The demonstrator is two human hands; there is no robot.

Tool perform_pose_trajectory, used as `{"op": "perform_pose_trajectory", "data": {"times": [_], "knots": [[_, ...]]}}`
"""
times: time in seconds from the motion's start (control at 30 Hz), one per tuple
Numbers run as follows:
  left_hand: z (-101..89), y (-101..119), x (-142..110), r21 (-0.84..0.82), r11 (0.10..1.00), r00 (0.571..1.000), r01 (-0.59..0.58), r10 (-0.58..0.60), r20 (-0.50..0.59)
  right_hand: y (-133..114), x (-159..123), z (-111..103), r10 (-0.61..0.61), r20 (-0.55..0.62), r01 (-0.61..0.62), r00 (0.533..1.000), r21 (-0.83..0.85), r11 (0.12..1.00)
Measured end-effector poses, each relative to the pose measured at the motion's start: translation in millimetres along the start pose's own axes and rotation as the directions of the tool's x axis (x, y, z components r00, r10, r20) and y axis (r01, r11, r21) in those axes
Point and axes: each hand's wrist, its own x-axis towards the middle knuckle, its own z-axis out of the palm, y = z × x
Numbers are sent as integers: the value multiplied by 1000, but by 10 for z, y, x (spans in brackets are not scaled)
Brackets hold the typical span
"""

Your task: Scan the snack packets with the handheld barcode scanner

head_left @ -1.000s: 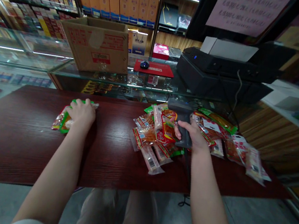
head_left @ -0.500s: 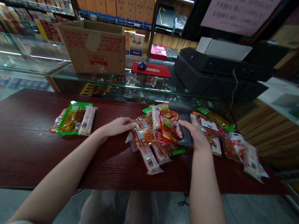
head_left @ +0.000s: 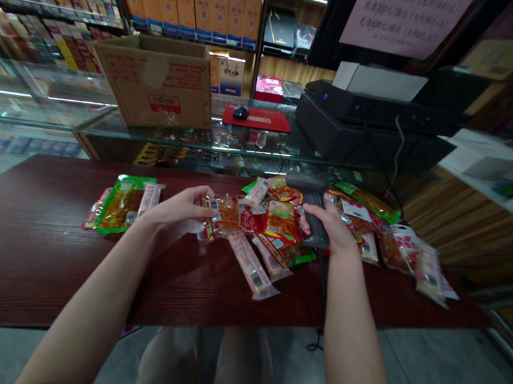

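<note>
Between thumb and fingers, my left hand (head_left: 184,206) grips the left edge of a clear and red snack packet (head_left: 224,216), which is lifted at the pile's left side. A black barcode scanner (head_left: 315,218) is held by its handle in my right hand (head_left: 332,226), over the pile's right edge. The pile has a red and green snack packet (head_left: 281,220) on top, a long white wrapped stick (head_left: 249,261) at the front and a shorter wrapped stick (head_left: 256,191) behind. To the left lie a green-edged packet (head_left: 125,204) and a wrapped stick (head_left: 150,198).
More snack packets (head_left: 397,248) lie on the right of the dark red table (head_left: 51,269). Behind it, a glass counter holds an open cardboard box (head_left: 156,87), a mouse (head_left: 240,112) on a red mat and black equipment (head_left: 370,129). The scanner's cable (head_left: 323,288) hangs over the front edge.
My left hand has moved left with the clear and red snack packet, drawing it partly off the pile. The shorter wrapped stick has shifted. My right hand keeps the scanner in nearly the same place.
</note>
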Motion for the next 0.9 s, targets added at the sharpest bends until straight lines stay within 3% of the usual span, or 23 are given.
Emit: {"op": "perform_pose_trajectory", "data": {"times": [0.07, 0.1, 0.2, 0.27, 0.3, 0.4, 0.53, 0.63, 0.9], "knots": [[-160, 4, -28, 1, 997, 983, -74, 73, -166, -11, -7, 8, 1, 11, -1, 1000, -6, 1000], [-219, 1, -30, 18, 993, 955, -119, 120, -272, -21, -13, 16, 2, 13, -2, 1000, -7, 1000], [-263, -14, 8, 116, 972, 797, -205, 234, -556, -57, -45, 61, -5, 27, 4, 1000, 8, 1000], [-180, -33, 63, 164, 965, 738, -203, 261, -623, -75, -73, 110, -24, 63, 23, 998, 24, 999], [-114, -48, 96, 178, 964, 740, -198, 266, -619, -80, -86, 141, -40, 89, 37, 995, 31, 999], [103, -116, 193, 176, 964, 800, -200, 264, -539, -76, -110, 241, -83, 184, 76, 979, 43, 996], [287, -215, 277, 141, 971, 855, -193, 237, -461, -59, -111, 353, -55, 344, 62, 937, -10, 998], [326, -254, 294, 174, 970, 859, -168, 231, -458, -63, -115, 402, -17, 393, 41, 919, -52, 998], [330, -302, 288, 222, 956, 852, -194, 276, -445, -77, -146, 447, -23, 386, 17, 922, 17, 1000]]}}
